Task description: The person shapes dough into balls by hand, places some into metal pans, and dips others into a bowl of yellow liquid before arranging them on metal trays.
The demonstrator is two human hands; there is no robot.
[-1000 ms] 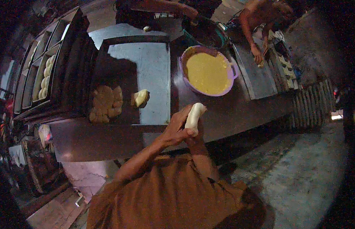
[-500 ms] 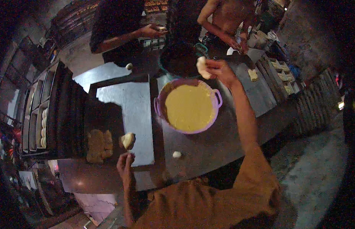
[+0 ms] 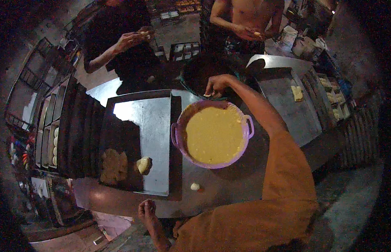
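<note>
My right hand [image 3: 218, 85] is reaching over the near rim of a dark tub [image 3: 181, 75] with a green edge. Its fingers are pinched together, and a small pale bit shows at the tips, too small to name. Just nearer stands a purple two-handled basin [image 3: 251, 127] of yellow, batter-like mixture [image 3: 214, 134]. My left hand [image 3: 148, 208] is closed by the table's near edge; what it holds, if anything, is hidden. Beyond it, a pale yellow dough piece [image 3: 143, 165] lies on a metal tray [image 3: 155, 126], beside several flat brown pieces [image 3: 114, 166]. A small white dough ball [image 3: 195, 186] sits on the table.
Stacked trays with dough rolls [image 3: 55, 147] stand at the left. On the right are another tray [image 3: 283, 101] with a pale dough piece [image 3: 296, 93] and a filled rack [image 3: 333, 98]. Across the table, two people work small pieces in their hands [image 3: 130, 40] [image 3: 248, 32].
My right hand has moved left and down to the tub's rim; the large pale dough piece it held no longer shows. My left hand has drawn back from the tray toward me.
</note>
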